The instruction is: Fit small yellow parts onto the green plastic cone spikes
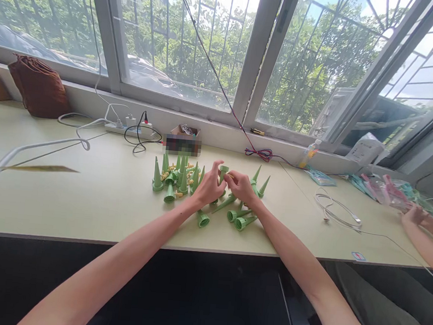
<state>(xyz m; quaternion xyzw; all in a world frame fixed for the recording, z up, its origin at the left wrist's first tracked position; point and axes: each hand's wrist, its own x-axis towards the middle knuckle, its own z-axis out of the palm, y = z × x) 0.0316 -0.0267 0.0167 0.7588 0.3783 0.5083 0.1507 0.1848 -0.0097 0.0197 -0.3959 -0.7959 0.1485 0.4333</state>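
My left hand point(210, 186) is closed round a green plastic plant watering spike point(224, 169), its wide socket end upward. Against that spike's side, my right hand point(241, 186) pinches a small yellow valve point(231, 175), mostly covered by the fingertips. To the left stand several green spikes point(157, 178) with points up, and small yellow valves point(179, 194) lie among them. Other spikes point(242, 223) lie on their sides below my right hand, sockets facing me. One more lying spike point(204, 220) is beneath my left wrist.
The pale table point(83, 211) runs along the window. A small open box point(186, 132), a power strip point(128, 126) with cables and a brown bag point(39, 86) line the back left. A coiled white cable point(339, 213) lies right. Another person's hands point(416, 216) touch plastic bags point(386, 190) at far right.
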